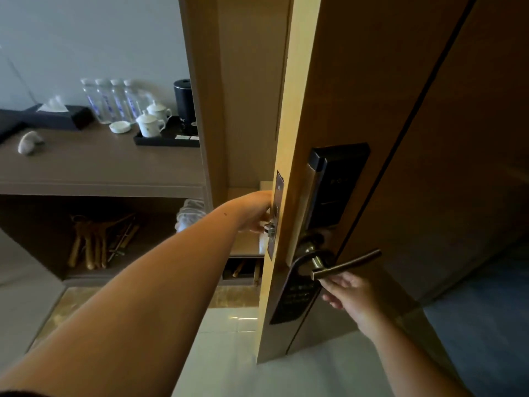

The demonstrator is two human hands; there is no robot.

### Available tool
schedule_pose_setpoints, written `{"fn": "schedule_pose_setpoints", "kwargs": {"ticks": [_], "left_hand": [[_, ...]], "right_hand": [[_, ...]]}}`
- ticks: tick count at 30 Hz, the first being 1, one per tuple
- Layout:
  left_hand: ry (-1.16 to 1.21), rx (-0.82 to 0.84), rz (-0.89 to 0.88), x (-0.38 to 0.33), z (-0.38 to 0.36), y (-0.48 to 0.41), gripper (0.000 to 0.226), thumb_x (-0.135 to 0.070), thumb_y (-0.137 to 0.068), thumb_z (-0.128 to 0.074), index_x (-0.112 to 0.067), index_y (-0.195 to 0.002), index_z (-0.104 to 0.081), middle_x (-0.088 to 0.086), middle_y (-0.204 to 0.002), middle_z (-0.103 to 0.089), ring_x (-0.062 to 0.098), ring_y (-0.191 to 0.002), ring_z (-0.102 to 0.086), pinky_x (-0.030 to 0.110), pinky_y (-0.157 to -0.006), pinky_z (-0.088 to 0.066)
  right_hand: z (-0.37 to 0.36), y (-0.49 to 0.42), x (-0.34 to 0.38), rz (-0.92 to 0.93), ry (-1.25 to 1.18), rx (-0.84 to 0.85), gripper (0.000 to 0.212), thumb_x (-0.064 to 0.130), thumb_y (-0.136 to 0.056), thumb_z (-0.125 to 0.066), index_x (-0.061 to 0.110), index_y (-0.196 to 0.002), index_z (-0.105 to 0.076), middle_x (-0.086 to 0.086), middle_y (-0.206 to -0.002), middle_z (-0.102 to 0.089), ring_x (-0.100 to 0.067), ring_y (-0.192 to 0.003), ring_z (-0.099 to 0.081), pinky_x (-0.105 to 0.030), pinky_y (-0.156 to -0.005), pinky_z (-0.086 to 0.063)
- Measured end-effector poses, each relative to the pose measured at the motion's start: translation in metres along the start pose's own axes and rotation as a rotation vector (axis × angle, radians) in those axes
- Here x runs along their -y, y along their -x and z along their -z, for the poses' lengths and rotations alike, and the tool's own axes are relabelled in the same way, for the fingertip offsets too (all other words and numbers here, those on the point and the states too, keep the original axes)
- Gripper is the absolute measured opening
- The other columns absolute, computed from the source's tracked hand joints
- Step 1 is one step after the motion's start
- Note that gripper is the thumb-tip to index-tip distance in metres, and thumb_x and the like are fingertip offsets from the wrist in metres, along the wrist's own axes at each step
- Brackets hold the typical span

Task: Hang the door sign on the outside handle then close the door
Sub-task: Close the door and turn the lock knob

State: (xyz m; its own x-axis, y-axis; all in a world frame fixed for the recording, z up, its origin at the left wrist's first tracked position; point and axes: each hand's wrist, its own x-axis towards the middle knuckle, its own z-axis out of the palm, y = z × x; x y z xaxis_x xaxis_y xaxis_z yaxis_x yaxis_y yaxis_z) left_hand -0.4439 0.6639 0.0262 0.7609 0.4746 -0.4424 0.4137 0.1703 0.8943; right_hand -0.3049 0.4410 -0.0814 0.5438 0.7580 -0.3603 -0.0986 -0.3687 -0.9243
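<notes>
The wooden door (372, 96) stands open with its pale edge (286, 110) turned toward me. A dark door sign (294, 293) with pale lettering hangs by its hole on the outside metal lever handle (349, 263), below the black electronic lock plate (335, 184). My right hand (346, 292) is just under the lever. Its fingers are loosely curled, with the tips at the sign's right side and nothing held. My left hand (254, 210) reaches round the inner side of the door beside the latch (270, 227). The door edge hides its fingers.
Left of the door, a brown counter (100, 167) carries several water bottles (108, 98), a black kettle (183, 98), lidded cups (148, 124) on a black tray and a tissue box (57, 116). Wooden hangers (91, 242) lie on the shelf below. Blue carpet (486, 325) lies outside.
</notes>
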Motion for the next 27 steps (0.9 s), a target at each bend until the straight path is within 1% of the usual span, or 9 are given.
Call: {"fn": "schedule_pose_setpoints", "kwargs": {"ticks": [4, 6, 9, 11, 17, 21, 24, 25, 27], "left_hand": [[-0.255, -0.003, 0.004, -0.01, 0.005, 0.002, 0.01, -0.021, -0.089, -0.053, -0.028, -0.089, -0.061, 0.007, -0.099, -0.064, 0.023, -0.089, -0.067, 0.036, -0.073, -0.054], [-0.473, 0.066, 0.015, -0.024, 0.0, 0.005, 0.014, -0.013, -0.089, -0.053, -0.026, -0.086, -0.058, 0.004, -0.098, -0.064, 0.015, -0.08, -0.069, 0.034, -0.072, -0.055], [-0.582, 0.156, 0.06, -0.04, -0.016, 0.011, 0.016, -0.013, -0.089, -0.048, -0.014, -0.104, -0.056, 0.0, -0.093, -0.063, 0.024, -0.081, -0.071, 0.045, -0.083, -0.055], [-0.651, 0.211, 0.087, -0.045, -0.028, 0.017, 0.025, -0.018, -0.09, -0.051, -0.009, -0.113, -0.056, 0.002, -0.098, -0.061, 0.026, -0.08, -0.071, 0.044, -0.076, -0.057], [-0.882, 0.353, 0.107, -0.049, -0.079, 0.029, 0.017, -0.019, -0.088, -0.058, -0.005, -0.096, -0.066, 0.013, -0.097, -0.07, 0.023, -0.068, -0.071, 0.039, -0.058, -0.058], [-1.128, 0.489, 0.1, -0.052, -0.144, 0.034, 0.022, -0.019, -0.089, -0.059, 0.001, -0.098, -0.063, 0.014, -0.084, -0.074, 0.023, -0.074, -0.072, 0.037, -0.06, -0.058], [-1.414, 0.607, 0.037, -0.047, -0.194, 0.038, 0.023, -0.019, -0.086, -0.062, -0.004, -0.104, -0.064, 0.009, -0.092, -0.073, 0.016, -0.074, -0.07, 0.033, -0.068, -0.055], [-1.477, 0.627, 0.002, -0.046, -0.207, 0.039, 0.024, -0.021, -0.084, -0.065, -0.007, -0.104, -0.064, 0.006, -0.093, -0.073, 0.014, -0.072, -0.069, 0.03, -0.066, -0.054], [-1.549, 0.686, -0.115, -0.045, -0.233, 0.043, 0.032, -0.029, -0.078, -0.072, -0.013, -0.104, -0.064, 0.003, -0.093, -0.072, 0.013, -0.072, -0.069, 0.028, -0.06, -0.052]], "right_hand": [[0.049, 0.013, 0.008, -0.047, -0.028, -0.243, 0.011, 0.012, -0.085, -0.063, 0.012, -0.096, -0.063, -0.003, -0.081, -0.069, -0.015, -0.057, -0.061, -0.021, -0.045, -0.046], [0.068, 0.026, 0.018, -0.038, -0.15, -0.386, 0.013, 0.021, -0.089, -0.058, 0.016, -0.1, -0.062, -0.004, -0.083, -0.067, -0.017, -0.062, -0.06, -0.027, -0.053, -0.047], [0.076, 0.052, 0.037, 0.043, -0.308, -0.468, 0.022, 0.042, -0.087, -0.055, 0.024, -0.093, -0.066, -0.003, -0.085, -0.066, -0.018, -0.07, -0.061, -0.034, -0.066, -0.05], [0.07, 0.069, 0.047, 0.105, -0.274, -0.497, 0.024, 0.047, -0.086, -0.053, 0.028, -0.093, -0.066, -0.003, -0.091, -0.068, -0.02, -0.081, -0.063, -0.04, -0.075, -0.051], [0.065, 0.12, 0.047, 0.078, -0.05, -0.562, 0.01, 0.03, -0.088, -0.056, 0.03, -0.087, -0.066, -0.004, -0.098, -0.066, -0.022, -0.094, -0.061, -0.042, -0.087, -0.048], [0.089, 0.154, 0.035, 0.023, -0.018, -0.704, 0.02, 0.011, -0.091, -0.051, 0.009, -0.106, -0.064, -0.01, -0.096, -0.065, -0.025, -0.088, -0.061, -0.033, -0.074, -0.047], [0.104, 0.183, 0.036, -0.018, -0.052, -0.768, 0.019, 0.006, -0.093, -0.047, 0.011, -0.081, -0.062, -0.002, -0.076, -0.057, -0.014, -0.067, -0.054, -0.02, -0.05, -0.047], [0.109, 0.193, 0.037, -0.026, -0.076, -0.806, 0.024, 0.007, -0.094, -0.046, 0.015, -0.075, -0.059, -0.002, -0.075, -0.056, -0.013, -0.065, -0.053, -0.02, -0.048, -0.046], [0.122, 0.216, 0.035, -0.045, -0.093, -0.849, 0.022, 0.012, -0.095, -0.044, 0.012, -0.084, -0.062, -0.009, -0.087, -0.06, -0.022, -0.076, -0.058, -0.029, -0.065, -0.049]]}}
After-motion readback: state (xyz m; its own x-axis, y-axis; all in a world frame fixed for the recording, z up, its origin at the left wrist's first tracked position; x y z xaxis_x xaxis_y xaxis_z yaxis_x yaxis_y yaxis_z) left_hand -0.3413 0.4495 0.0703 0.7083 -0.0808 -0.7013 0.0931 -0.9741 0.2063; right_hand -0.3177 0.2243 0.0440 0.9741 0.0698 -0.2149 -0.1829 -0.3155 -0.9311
